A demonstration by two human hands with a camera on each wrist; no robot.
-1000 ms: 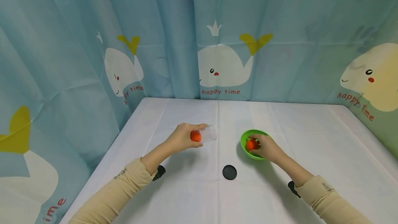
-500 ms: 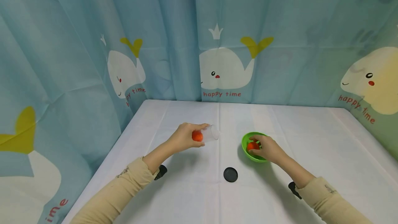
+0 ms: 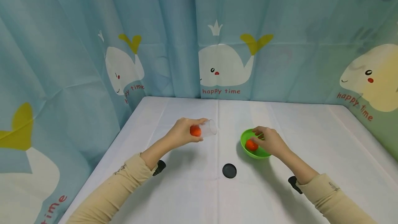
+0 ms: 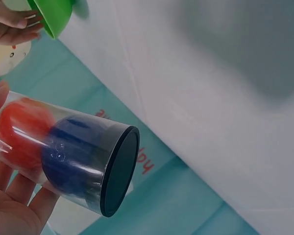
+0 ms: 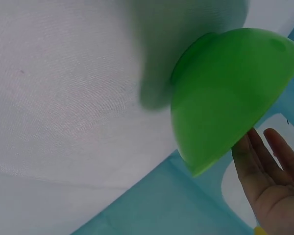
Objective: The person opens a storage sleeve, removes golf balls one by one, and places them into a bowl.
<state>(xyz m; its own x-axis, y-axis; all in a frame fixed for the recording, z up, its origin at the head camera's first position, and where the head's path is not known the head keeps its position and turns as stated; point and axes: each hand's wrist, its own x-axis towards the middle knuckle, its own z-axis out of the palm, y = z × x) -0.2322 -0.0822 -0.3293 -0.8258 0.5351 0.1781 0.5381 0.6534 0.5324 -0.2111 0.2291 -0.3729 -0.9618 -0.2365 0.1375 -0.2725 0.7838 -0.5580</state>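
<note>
While your left hand grips the clear cup on its side above the desk, your right hand sits over the green bowl.
In the smooth see-through cup are a red ball and a blue one, against its dark flat bottom. Right fingers look relaxed, spread at the glossy bowl's rim just beside the orange ball inside; can't tell if they touch it. A flat black disc lies between your arms on white cloth, and a whale-print curtain closes off the back.
</note>
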